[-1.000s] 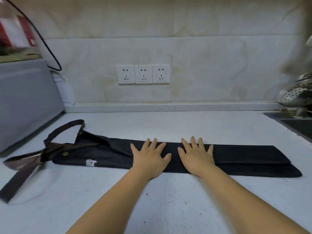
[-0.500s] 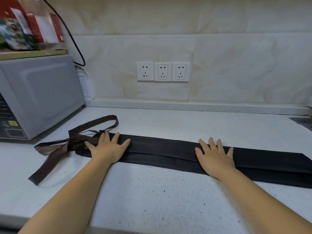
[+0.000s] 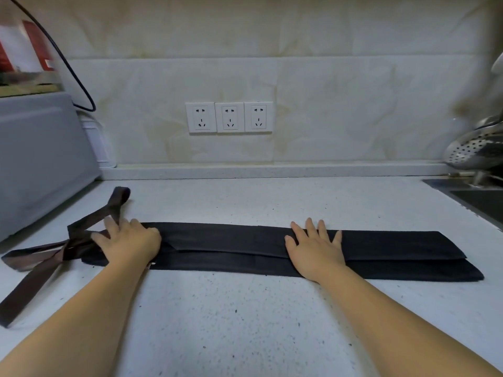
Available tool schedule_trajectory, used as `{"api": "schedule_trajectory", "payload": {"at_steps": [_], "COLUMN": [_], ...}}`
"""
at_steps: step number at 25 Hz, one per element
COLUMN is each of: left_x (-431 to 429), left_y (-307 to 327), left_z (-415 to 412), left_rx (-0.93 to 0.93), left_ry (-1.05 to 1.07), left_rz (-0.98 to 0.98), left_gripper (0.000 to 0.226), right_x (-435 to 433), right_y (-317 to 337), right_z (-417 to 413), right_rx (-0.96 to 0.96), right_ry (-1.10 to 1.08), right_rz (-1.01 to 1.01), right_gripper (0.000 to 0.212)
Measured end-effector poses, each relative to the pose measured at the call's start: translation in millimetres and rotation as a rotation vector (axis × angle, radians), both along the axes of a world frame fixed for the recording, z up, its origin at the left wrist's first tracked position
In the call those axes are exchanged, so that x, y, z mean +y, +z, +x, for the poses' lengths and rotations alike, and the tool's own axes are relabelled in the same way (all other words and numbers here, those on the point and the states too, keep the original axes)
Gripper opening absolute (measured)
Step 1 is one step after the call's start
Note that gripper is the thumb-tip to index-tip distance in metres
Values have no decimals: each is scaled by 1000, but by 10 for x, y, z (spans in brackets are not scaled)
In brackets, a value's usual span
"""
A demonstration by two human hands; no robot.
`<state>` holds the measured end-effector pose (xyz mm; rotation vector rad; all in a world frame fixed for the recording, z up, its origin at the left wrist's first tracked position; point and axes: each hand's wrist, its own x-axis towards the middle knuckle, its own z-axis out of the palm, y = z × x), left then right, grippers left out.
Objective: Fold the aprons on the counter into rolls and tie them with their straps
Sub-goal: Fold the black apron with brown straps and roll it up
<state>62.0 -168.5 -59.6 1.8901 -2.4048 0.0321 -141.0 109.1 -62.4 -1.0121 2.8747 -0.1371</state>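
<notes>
Counter (image 3: 245, 322): one apron (image 3: 231, 248), two hands flat.

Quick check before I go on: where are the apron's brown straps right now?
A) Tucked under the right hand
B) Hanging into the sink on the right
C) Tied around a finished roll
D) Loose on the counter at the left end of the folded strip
D: the brown straps lie untied on the counter beside the left hand, while the apron lies as a flat folded strip.
</notes>
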Motion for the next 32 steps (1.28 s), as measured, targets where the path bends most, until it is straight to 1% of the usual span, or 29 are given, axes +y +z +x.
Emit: {"api": "schedule_trajectory", "payload": {"at_steps": [2,4,5,6,7,8,9,10,11,13,14,15,16,18,20,21,24,25,26,27,29,31,32], "left_x": [17,103,185,303,452,647,912,1208,1521,2006,2149,2231,2278,2332,2437,2517,2876,3019,3152,3278,3480,3609,3644], "left_y": [-2,83,132,174,199,215,226,241,252,188,119,47,-2,-5,60,80,89,75,64,51,31,6,-14], "left_z": [50,49,-12,-112,-260,-464,-691,-902,-1094,-1362,-1446,-1505,-1551,-1642,-1732,-1789,-1980,-2036,-2121,-2224,-2413,-2550,-2602], "left_rx": [-19,-42,-44,-38,-11,40,119,209,279,329,304,233,151,62,84,122,235,254,258,248,174,103,80], "left_ry": [43,103,108,48,-95,-295,-510,-693,-820,-962,-986,-985,-964,-884,-848,-878,-1133,-1207,-1261,-1297,-1337,-1353,-1349], "left_rz": [25,94,87,31,-66,-165,-203,-163,-82,76,105,111,109,83,39,32,112,129,131,130,142,102,59], "left_gripper": [68,70,69,68,65,61,57,54,51,49,49,49,50,50,44,41,44,43,41,41,43,46,48], "right_x": [1,15,19,23,23,12,9,2,24,180,291,425,572,877,1212,1390,1840,1916,1958,1981,1983,1979,1982], "right_y": [-8,-11,-10,-15,-25,-22,-10,2,47,143,173,216,231,203,177,173,178,185,207,248,414,581,630], "right_z": [-14,-19,-19,-18,-18,-25,-32,-38,-34,-63,-117,-182,-280,-531,-792,-905,-1167,-1219,-1262,-1301,-1338,-1384,-1420], "right_rx": [1,0,-2,-8,-17,-26,-45,-78,-148,-391,-487,-532,-531,-477,-377,-321,-107,-49,-16,-13,-88,-190,-233], "right_ry": [-1,-9,-13,-18,-20,-14,-4,4,-10,-145,-239,-323,-377,-418,-450,-488,-568,-575,-597,-627,-676,-656,-645], "right_rz": [-12,-12,-16,-11,-3,-6,-38,-126,-289,-776,-976,-1088,-1106,-1031,-941,-922,-818,-738,-608,-439,-137,51,74], "right_gripper": [58,58,58,58,57,56,55,53,50,43,41,39,39,39,41,42,41,39,37,36,40,45,45]}}
